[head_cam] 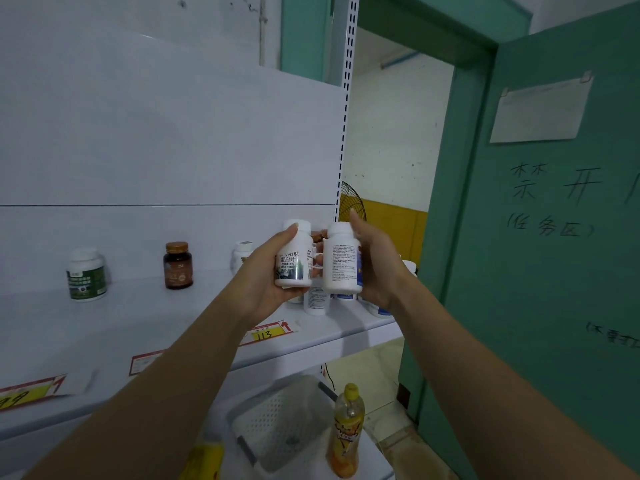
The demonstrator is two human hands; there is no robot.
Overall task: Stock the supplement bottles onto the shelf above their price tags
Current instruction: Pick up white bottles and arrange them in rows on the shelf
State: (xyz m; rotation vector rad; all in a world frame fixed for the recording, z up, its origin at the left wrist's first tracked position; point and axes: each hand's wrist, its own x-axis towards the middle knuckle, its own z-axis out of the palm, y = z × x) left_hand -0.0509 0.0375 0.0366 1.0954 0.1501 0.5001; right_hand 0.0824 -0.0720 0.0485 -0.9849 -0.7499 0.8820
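My left hand (266,275) grips a white supplement bottle with a dark label (295,261), held upright above the white shelf (194,320). Close beside it, my right hand (375,265) grips a second white bottle with small print (341,261). Several more white bottles (317,301) stand on the shelf behind and below my hands, partly hidden. Further left stand a brown bottle (177,266), a white bottle with a green label (86,275) and another white bottle (241,254). Price tags (268,332) sit on the shelf's front edge.
A perforated white basket (280,424) and an orange drink bottle (346,434) sit on the lower shelf. A green door (554,237) stands open at the right. A fan (351,204) is behind the slotted shelf upright (346,109).
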